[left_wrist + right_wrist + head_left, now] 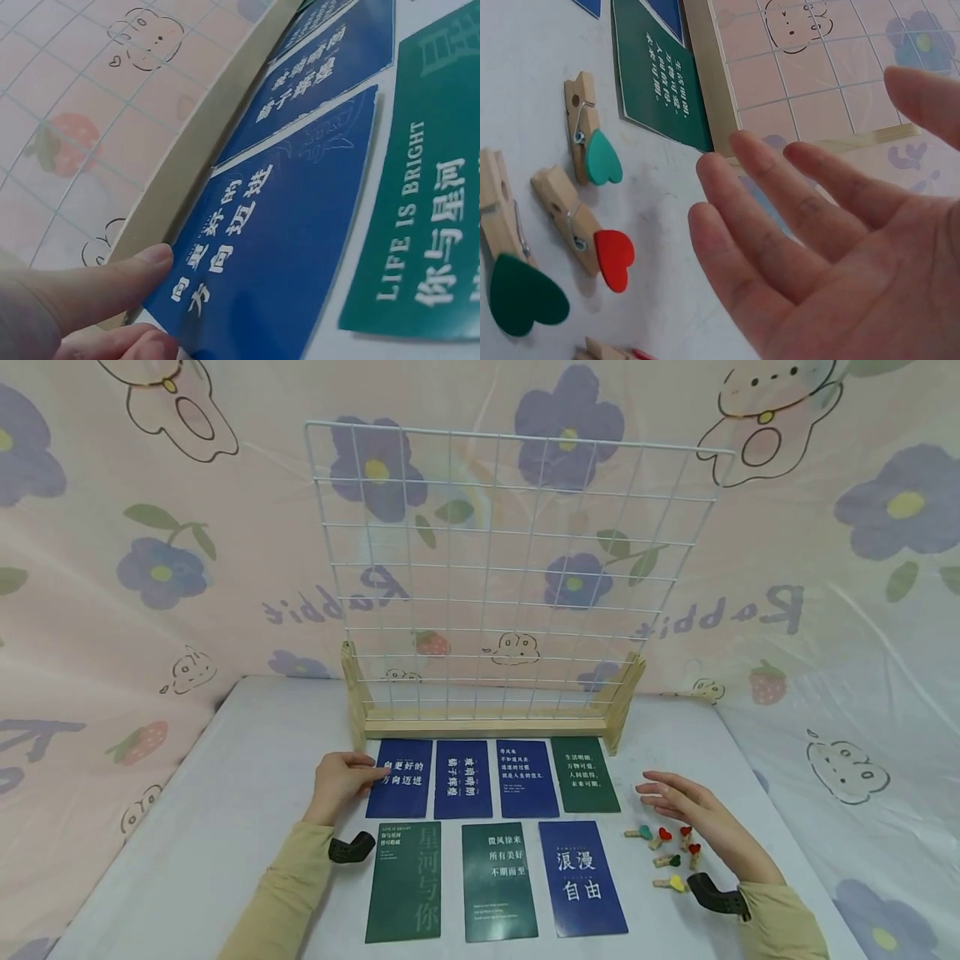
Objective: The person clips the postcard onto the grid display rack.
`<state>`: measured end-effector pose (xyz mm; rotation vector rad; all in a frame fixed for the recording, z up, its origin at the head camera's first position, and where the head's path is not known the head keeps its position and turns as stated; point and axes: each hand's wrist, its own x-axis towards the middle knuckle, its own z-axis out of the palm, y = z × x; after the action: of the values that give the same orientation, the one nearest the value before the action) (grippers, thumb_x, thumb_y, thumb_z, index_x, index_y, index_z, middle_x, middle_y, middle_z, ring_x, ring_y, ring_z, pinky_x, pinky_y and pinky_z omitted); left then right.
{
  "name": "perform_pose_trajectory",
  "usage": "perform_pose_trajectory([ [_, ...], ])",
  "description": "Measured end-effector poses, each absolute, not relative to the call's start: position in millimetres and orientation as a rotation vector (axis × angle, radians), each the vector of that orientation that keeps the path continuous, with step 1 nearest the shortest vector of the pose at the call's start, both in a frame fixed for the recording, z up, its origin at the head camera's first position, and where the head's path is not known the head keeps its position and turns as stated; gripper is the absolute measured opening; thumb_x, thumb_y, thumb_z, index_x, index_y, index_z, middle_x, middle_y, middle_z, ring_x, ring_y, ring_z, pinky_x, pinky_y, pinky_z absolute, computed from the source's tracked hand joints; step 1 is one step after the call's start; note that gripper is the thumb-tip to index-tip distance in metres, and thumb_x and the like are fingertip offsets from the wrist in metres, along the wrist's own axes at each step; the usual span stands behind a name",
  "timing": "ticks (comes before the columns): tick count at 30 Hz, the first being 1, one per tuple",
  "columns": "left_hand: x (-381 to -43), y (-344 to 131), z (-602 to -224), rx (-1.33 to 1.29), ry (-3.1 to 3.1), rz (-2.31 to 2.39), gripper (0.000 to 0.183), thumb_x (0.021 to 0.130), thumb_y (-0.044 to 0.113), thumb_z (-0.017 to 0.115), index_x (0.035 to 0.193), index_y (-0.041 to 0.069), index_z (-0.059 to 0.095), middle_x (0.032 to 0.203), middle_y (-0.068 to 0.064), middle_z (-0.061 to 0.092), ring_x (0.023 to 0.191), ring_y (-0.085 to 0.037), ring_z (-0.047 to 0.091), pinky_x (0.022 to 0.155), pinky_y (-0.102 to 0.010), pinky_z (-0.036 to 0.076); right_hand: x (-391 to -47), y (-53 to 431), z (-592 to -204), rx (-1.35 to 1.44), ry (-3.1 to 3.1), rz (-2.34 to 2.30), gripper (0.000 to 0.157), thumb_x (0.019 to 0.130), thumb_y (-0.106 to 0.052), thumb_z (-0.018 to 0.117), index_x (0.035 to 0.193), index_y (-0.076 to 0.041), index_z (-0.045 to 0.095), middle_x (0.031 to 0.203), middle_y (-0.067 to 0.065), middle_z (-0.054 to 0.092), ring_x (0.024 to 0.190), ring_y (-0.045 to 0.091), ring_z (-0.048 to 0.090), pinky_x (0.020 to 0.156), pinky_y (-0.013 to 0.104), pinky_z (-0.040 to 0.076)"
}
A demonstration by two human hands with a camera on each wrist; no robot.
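Note:
My left hand (pixel 341 785) is at the left edge of a dark blue card (pixel 399 793) with white characters, the leftmost of the upper row. In the left wrist view the thumb (pixel 112 289) lies over the card's edge and curled fingers (pixel 124 345) sit beneath, pinching that edge. My right hand (pixel 693 814) hovers with spread fingers, holding nothing, above the right side of the table. Below it lie several small wooden clothespins with hearts, among them one with a red heart (pixel 615 259) and one with a dark green heart (pixel 529 296).
Behind the cards stands a white wire grid (pixel 510 568) in a wooden base (pixel 480 727). Other blue and green cards lie in two rows, including a green card (pixel 405 885) and a blue card (pixel 581 877). A patterned cloth (pixel 247 610) hangs behind the white table (pixel 277 727).

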<state>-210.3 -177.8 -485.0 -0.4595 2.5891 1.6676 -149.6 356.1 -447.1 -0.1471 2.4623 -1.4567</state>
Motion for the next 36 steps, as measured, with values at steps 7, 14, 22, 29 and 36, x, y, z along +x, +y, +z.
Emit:
perform_pose_trajectory([
  [7,-210,-172,-488,-0.420,2.761,1.574,0.037,0.069,0.019,0.087,0.090,-0.005,0.067,0.068,-0.008,0.064,0.051,-0.013,0.057,0.047,-0.025,0.046,-150,357,-449,-0.127,2.456,-1.454,0.054,0.103,-0.036,0.042,0.144,-0.002,0.036,0.134,0.020,0.052,0.120,0.031,0.054,0.097,0.044,0.045],
  [14,-208,-165,-490,-0.442,2.899,1.449,0.040,0.064,0.019,0.090,0.087,-0.004,0.067,0.075,-0.011,0.064,0.063,-0.022,0.058,0.053,-0.030,0.043,-149,358,-451,-0.102,2.450,-1.436,0.055,0.103,-0.037,0.042,0.145,-0.002,0.034,0.134,0.020,0.052,0.121,0.034,0.052,0.099,0.050,0.043],
  [22,-209,-162,-495,-0.461,2.923,1.440,0.038,0.066,0.016,0.089,0.089,-0.004,0.066,0.069,-0.009,0.060,0.060,-0.021,0.055,0.052,-0.029,0.041,-147,358,-451,-0.083,2.453,-1.443,0.055,0.103,-0.037,0.042,0.145,-0.002,0.034,0.135,0.021,0.051,0.121,0.034,0.052,0.099,0.052,0.042],
  [29,-207,-161,-494,-0.476,2.904,1.470,0.035,0.066,0.012,0.088,0.086,-0.005,0.065,0.070,-0.010,0.060,0.061,-0.022,0.054,0.051,-0.029,0.039,-148,358,-453,-0.094,2.449,-1.453,0.056,0.103,-0.037,0.042,0.145,0.000,0.034,0.135,0.021,0.051,0.119,0.030,0.054,0.096,0.039,0.046],
  [36,-208,-161,-493,-0.488,2.915,1.490,0.031,0.065,0.009,0.088,0.083,-0.005,0.066,0.070,-0.010,0.061,0.064,-0.023,0.055,0.054,-0.029,0.040,-149,358,-453,-0.105,2.444,-1.470,0.055,0.103,-0.036,0.043,0.144,0.000,0.034,0.135,0.021,0.051,0.119,0.029,0.055,0.094,0.034,0.047],
])
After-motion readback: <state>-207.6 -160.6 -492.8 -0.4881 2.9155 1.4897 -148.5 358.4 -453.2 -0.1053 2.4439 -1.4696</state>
